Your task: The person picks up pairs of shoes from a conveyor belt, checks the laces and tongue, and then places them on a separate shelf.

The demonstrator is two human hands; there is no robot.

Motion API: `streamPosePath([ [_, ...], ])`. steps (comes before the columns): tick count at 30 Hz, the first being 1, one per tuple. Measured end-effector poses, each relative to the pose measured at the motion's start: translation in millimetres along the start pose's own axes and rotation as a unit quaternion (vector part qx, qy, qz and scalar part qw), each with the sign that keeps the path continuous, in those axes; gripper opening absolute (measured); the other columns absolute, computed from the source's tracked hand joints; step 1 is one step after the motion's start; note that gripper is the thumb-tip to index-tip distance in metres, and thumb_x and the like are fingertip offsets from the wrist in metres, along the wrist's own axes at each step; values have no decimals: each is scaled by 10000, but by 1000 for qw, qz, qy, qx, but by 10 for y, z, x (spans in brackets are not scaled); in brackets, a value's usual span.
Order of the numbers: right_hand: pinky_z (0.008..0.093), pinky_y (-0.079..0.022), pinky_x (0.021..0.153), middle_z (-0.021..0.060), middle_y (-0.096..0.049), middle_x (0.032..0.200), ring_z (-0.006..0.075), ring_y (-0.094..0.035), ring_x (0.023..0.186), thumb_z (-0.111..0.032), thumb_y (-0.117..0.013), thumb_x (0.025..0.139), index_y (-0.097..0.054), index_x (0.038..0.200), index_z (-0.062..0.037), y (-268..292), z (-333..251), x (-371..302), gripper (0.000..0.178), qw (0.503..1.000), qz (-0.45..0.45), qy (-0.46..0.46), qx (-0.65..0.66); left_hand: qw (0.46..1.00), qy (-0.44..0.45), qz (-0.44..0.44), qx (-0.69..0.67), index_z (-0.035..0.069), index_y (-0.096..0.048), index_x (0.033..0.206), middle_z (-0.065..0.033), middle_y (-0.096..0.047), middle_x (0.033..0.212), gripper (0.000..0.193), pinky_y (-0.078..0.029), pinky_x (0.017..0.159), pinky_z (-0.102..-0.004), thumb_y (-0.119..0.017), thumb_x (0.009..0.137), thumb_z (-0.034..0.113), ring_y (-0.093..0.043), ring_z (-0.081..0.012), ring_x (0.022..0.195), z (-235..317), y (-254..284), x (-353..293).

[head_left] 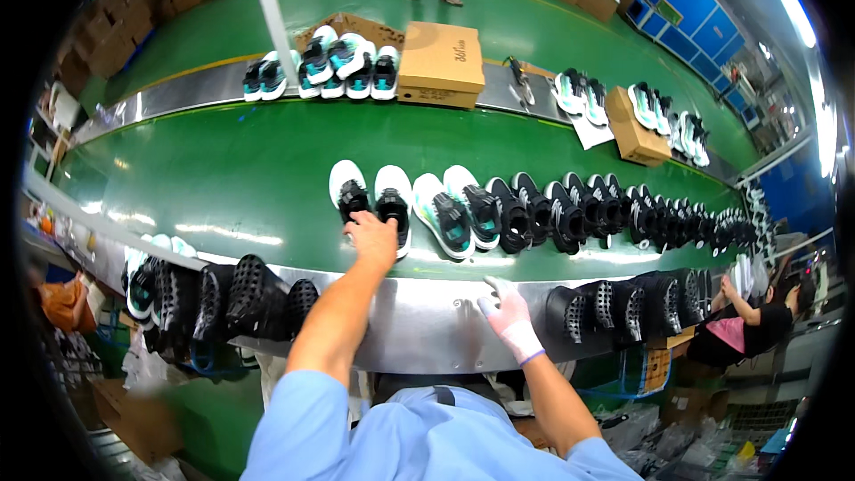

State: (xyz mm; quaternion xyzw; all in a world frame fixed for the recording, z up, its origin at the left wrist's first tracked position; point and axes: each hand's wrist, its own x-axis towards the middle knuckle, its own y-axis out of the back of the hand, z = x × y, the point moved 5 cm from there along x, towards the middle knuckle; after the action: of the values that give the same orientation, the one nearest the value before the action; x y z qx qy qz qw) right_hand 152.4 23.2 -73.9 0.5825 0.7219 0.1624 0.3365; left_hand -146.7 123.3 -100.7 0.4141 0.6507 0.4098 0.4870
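Note:
My bare left hand (372, 239) reaches over the green belt to a pair of white-and-black sneakers. Its fingers are at the opening of the left sneaker (348, 180) and its thumb is at the opening of the right sneaker (392, 185), closed across their inner sides. Both toes point away from me. My right hand (506, 313), in a whitish glove, hovers by the steel ledge (419, 325) with thumb and fingers apart and nothing in it. Just right of the pair stand two more white, black and teal sneakers (443, 214).
A long row of black sneakers (570, 214) runs right along the green belt (223, 178). Black perforated shoe-shaped pieces (258, 294) line the ledge on both sides. Beyond the belt, a shelf carries sneakers and a cardboard box (441, 62). A co-worker (744, 325) is at the right.

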Motion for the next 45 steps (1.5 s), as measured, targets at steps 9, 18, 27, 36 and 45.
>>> streamPosePath([
  [9,550,-405,1138,169,-481,1547,432,-441,1413,-291,-862,761,-629,1403,-231,3,-330,976,686,926,68,205,-309,994,-41,-40,-92,245,-714,1305,-181,-536,1308,544,-557,990,-476,-874,795,346,-580,-408,1194,-159,-4,102],
  [18,433,-517,1031,193,-692,1243,379,-655,1173,-214,-767,870,-662,1280,-21,248,-327,805,465,970,73,229,-43,983,-94,113,-106,131,-808,961,-184,-616,1014,314,-521,822,-485,-884,727,325,-608,-374,1019,442,853,-879],
  [27,456,-496,1076,288,-644,1327,424,-617,1260,-330,-806,853,-538,1450,17,-145,349,-262,741,967,-242,82,6,944,-136,64,-292,94,-765,1010,-154,-595,1029,349,-504,813,-479,-887,728,260,-586,-355,981,1237,-83,-2768],
  [36,477,-482,1086,314,-612,1341,455,-569,1290,-356,-790,866,-462,1503,3,-392,601,-507,802,965,-213,141,-55,951,-149,165,-216,129,-425,1566,-212,-621,1251,982,-419,1069,-481,-874,692,109,-571,-411,1201,1227,303,-2482],
  [45,496,-546,977,273,-695,1153,434,-672,1117,-344,-799,844,-571,1344,-4,-629,714,-410,647,990,-108,29,-88,965,-125,29,-230,130,-527,1381,-169,-715,765,691,-481,854,-487,-799,747,91,-713,-388,765,1306,-119,-1992],
])
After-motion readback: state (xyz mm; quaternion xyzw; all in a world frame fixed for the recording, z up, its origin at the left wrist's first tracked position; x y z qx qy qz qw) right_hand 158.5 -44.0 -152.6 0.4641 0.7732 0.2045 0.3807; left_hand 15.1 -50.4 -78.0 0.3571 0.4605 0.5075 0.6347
